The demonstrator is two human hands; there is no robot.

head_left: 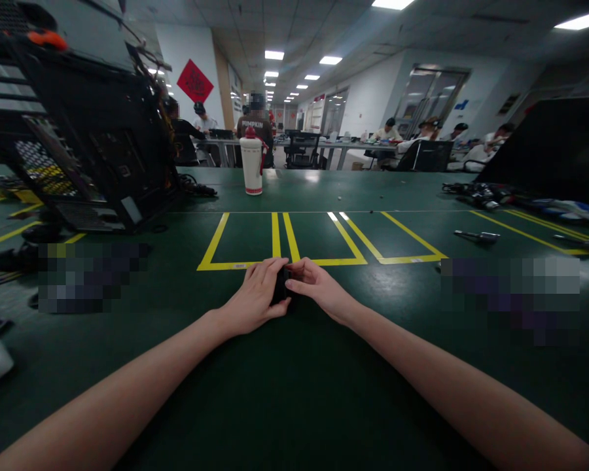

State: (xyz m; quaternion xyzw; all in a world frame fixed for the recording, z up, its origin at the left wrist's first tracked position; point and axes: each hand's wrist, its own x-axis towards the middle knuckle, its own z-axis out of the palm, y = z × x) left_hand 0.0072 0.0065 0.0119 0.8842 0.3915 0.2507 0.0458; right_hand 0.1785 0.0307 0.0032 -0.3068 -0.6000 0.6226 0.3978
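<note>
Both of my hands meet over the green table (294, 392), just in front of the yellow tape outlines (324, 261). Between them is a small black object (283, 285), mostly covered by fingers, so its kind cannot be made out. My left hand (261, 289) is closed on it from the left, thumb below and fingers over the top. From the right, my right hand (319, 285) pinches at its edge with thumb and fingertips.
A white bottle with a red lid (252, 163) stands behind the tape. An open black computer case (88, 137) leans at the left. On the right lie a screwdriver-like metal tool (477, 237), dark cables (476, 195) and a large black panel (550, 147). Several people sit farther back.
</note>
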